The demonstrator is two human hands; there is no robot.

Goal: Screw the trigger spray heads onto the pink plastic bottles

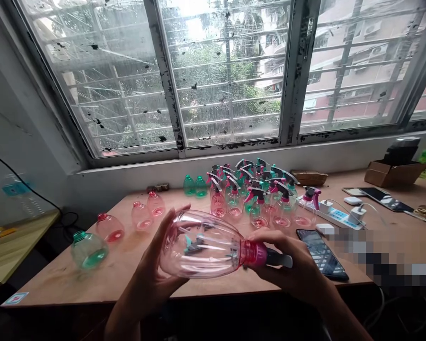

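A clear pink spray bottle (202, 251) lies sideways in the air in front of me, above the table's front edge. My left hand (156, 263) is wrapped round its wide base end. My right hand (293, 258) closes round the neck end, fingers on the pink collar of the spray head (261, 255), whose dark nozzle part points right. Through the clear wall shows a teal and grey spray head (194, 244), apparently lying on the table behind. To the left stand a headless green bottle (88, 251) and several headless pink bottles (110, 228).
Several pink and green bottles with spray heads (259, 213) crowd the back of the wooden table (57, 279), beside two headless green bottles (200, 187). At right are a phone (323, 255), a power strip (341, 215) with chargers, another phone (385, 199) and a cardboard box (392, 173).
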